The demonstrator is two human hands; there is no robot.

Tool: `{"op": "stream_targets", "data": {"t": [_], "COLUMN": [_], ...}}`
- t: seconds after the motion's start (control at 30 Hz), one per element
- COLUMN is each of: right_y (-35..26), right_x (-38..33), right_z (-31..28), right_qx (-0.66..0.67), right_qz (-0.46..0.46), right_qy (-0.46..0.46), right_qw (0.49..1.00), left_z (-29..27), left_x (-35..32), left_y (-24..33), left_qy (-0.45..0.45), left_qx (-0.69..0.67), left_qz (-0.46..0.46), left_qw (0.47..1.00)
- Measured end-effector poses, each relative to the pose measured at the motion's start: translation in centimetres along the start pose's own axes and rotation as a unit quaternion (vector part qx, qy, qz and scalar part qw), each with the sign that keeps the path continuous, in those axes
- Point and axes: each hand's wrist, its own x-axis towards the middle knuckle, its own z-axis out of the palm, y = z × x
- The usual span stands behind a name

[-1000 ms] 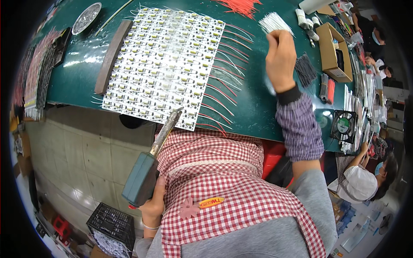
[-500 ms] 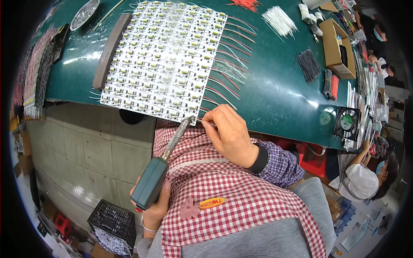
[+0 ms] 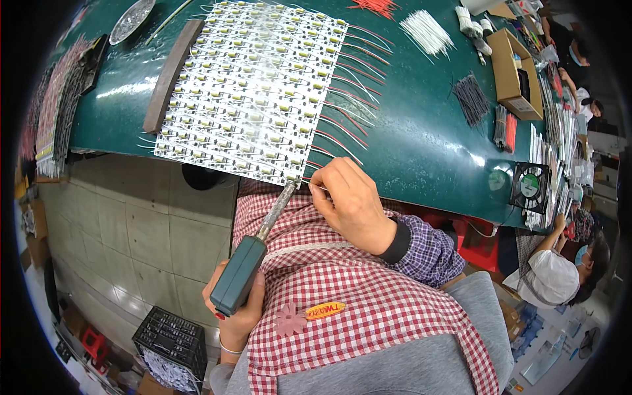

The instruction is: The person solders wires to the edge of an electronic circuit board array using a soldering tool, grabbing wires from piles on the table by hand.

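Note:
My left hand (image 3: 245,315) is wrapped round the dark green handle of a soldering iron (image 3: 239,275). Its long metal tip reaches up to the near right corner of a white circuit board panel (image 3: 230,99), which is covered in rows of small yellow-green and black parts. Beside that corner, my right hand (image 3: 354,207) pinches a thin wire (image 3: 305,182) between thumb and forefinger. Red and white wires (image 3: 341,136) stick out along the panel's right edge. Whether the tip touches the wire end is too small to tell.
A dark bar (image 3: 172,79) lies along the panel's left edge on the green table (image 3: 421,148). Bundles of white wires (image 3: 426,33) and black wires (image 3: 471,99), a cardboard box (image 3: 515,76) and a fan (image 3: 528,187) stand to the right. A black crate (image 3: 170,342) is on the floor.
My left hand and the soldering iron have shifted slightly right, with the tip closer to the panel's corner. My right hand has moved up very slightly, still pinching the wire.

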Motion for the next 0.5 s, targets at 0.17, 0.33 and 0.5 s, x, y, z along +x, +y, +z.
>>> {"op": "stream_targets", "data": {"t": [0.17,0.33,0.5], "right_y": [0.0,0.1,0.0], "right_x": [0.0,0.0,0.0], "right_z": [0.1,0.1,0.1], "right_qx": [-0.003,-0.003,-0.008], "right_qz": [-0.002,-0.002,0.002], "right_qy": [0.002,0.003,0.002], "right_qw": [1.000,1.000,1.000], "left_z": [0.0,-0.2,-1.3], "left_x": [0.1,-0.7,-2.1], "left_y": [0.3,-0.9,-1.5], "left_qy": [-0.002,0.020,-0.015], "left_qx": [0.006,-0.004,-0.029], "left_qz": [-0.001,0.001,-0.092], "left_qw": [1.000,1.000,0.995]}}
